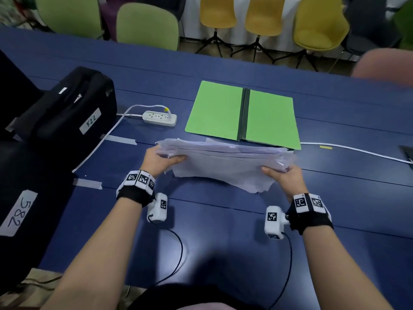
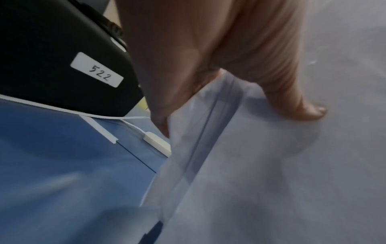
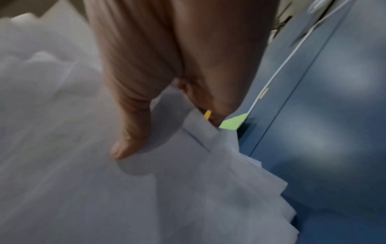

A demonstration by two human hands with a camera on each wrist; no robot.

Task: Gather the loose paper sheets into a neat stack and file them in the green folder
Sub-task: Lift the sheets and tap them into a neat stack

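The blue table (image 1: 335,198) is seen to carry everything, with a black case (image 1: 73,108) at its left end and a white power strip (image 1: 159,118) just beyond the hands. The green folder (image 1: 243,114) is laid open and flat on the table, both leaves spread, directly behind the paper and near it; its near edge is overlapped in the head view by the lifted sheets.

The paper stack (image 1: 223,162) is held between the two hands, in front of the folder. It is thick and probably has some weight, yet it is judged soft: the middle can be expected to sag, and the smooth sheets to slide over one another. Its edges are uneven, with corners stepped out at the right and a ragged lower edge toward the person, so squaring is judged still to be needed before filing.

The left hand (image 1: 159,161) is closed on the stack's left end, thumb on top and fingers beneath. The right hand (image 1: 285,179) is closed likewise on the right end, the thumb (image 3: 127,137) pressed flat on the top sheet. Hold is best taken at the two short ends, as here.
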